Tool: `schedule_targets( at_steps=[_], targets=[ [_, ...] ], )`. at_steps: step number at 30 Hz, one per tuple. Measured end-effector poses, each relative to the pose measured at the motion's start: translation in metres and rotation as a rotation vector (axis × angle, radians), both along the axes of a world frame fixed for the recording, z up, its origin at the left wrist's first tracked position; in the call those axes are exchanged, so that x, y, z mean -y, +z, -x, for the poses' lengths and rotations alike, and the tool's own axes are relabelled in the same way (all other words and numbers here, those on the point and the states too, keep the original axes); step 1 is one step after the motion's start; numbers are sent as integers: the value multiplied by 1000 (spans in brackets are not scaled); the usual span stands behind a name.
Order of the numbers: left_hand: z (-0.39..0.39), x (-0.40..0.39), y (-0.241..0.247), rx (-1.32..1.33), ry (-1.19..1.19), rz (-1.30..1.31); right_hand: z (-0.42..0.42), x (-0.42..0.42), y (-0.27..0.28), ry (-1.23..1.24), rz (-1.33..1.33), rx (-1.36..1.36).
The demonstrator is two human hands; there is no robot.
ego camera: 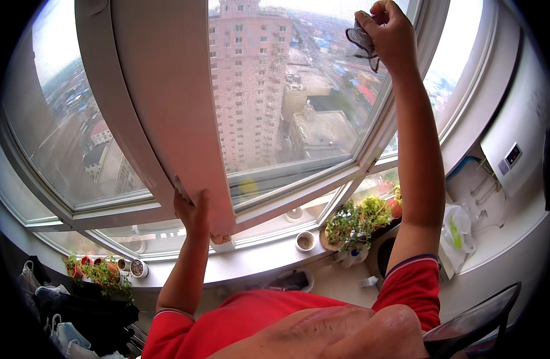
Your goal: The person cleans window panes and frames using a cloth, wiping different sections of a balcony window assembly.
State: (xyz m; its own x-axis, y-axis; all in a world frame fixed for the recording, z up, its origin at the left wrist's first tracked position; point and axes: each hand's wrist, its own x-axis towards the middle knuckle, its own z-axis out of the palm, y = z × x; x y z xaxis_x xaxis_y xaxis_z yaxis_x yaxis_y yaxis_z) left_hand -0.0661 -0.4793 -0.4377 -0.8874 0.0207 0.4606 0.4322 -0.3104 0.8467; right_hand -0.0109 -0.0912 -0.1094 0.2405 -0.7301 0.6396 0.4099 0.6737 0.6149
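High at the upper right, my right hand (390, 38) pinches a crumpled grey cloth (361, 39) with dark edging. Behind that cloth is a mesh-covered window pane (302, 89), and the hand is near its right side. Lower and to the left, my left hand (192, 215) grips the edge of a wide white window post (167, 103), thumb on its front face. A small greyish piece (182, 188) shows by the fingertips; what it is cannot be told. The fingers' far side is hidden by the post.
Potted plants (360, 222) and a white pot of soil (305, 241) stand along the white sill (252, 264). More pots (139, 268) sit at left, above dark hanging fabric (86, 314). A white wall-mounted heater (522, 152) and a plastic bag (457, 229) are at right.
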Motion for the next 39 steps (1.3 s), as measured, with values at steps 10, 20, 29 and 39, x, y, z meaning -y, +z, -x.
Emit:
schedule_targets(
  at_steps=[10,20,29,39],
  targets=[
    [4,10,-5,33,-23,11,0,90,-67,319,404,212],
    [7,9,-7,-26,14,28,9,68,-77,527,552,252],
    [0,6,4,-2,-14,34,-3,67,-71,537,676,310],
    [3,5,1,-5,-5,-24,-22,63,-67,752,1009,556]
  ],
)
